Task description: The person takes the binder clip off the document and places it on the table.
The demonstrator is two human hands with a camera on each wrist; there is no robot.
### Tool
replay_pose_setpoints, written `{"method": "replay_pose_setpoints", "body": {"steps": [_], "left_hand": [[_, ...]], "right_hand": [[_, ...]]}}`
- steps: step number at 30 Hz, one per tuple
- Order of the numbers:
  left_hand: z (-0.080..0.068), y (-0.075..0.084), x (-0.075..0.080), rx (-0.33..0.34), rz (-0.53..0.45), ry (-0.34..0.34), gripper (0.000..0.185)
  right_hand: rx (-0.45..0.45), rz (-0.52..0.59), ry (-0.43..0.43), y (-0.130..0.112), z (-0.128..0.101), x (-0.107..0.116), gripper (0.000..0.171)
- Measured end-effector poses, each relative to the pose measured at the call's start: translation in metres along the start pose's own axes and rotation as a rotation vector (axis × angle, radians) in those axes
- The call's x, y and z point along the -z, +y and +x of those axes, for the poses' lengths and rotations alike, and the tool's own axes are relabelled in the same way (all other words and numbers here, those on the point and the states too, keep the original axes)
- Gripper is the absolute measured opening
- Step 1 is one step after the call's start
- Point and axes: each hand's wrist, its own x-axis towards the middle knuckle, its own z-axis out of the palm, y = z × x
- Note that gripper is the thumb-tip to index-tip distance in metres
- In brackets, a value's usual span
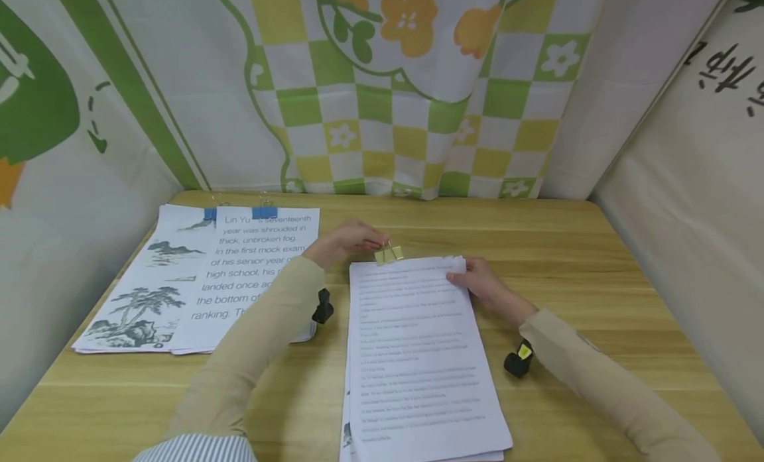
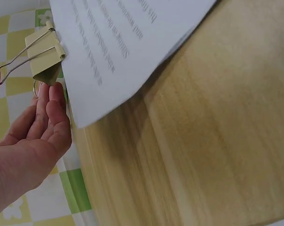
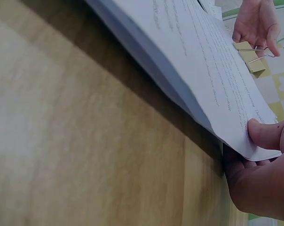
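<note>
Left hand (image 1: 348,239) pinches clip (image 1: 389,255), right hand (image 1: 491,289) paper (image 1: 414,356) edge.

Soft light; dark shadow under papers (image 3: 203,80) on tabletop (image 3: 85,165); head view's fine print (image 1: 418,359) blurred.

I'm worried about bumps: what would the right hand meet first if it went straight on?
The paper stack, gripped by the right hand; beyond it, likely the yellow clip, though depth is unclear.

The page (image 1: 239,266) reads "Lin Yu's seventeenth year was shrouded in thick, unbroken fog. In the first mock exam"; the stack (image 2: 128,42), "Sitting on the"; the right wall (image 1: 686,170), cut-off Chinese characters.
</note>
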Motion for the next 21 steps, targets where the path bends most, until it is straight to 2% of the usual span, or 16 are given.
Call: {"method": "replay_pose_setpoints", "body": {"steps": [8,15,21], "left_hand": [[0.009,0.001,0.008,-0.018,0.031,0.000,0.040],[0.015,0.004,0.011,-0.019,0.066,0.051,0.037],[0.021,0.003,0.008,0.002,0.153,0.093,0.043]], "right_hand": [[-0.028,-0.038,0.013,0.002,-0.008,0.005,0.037],[-0.005,-0.052,0.019,0.004,-0.011,0.007,0.034],[0.000,-0.074,0.024,0.005,-0.014,0.010,0.032]]}}
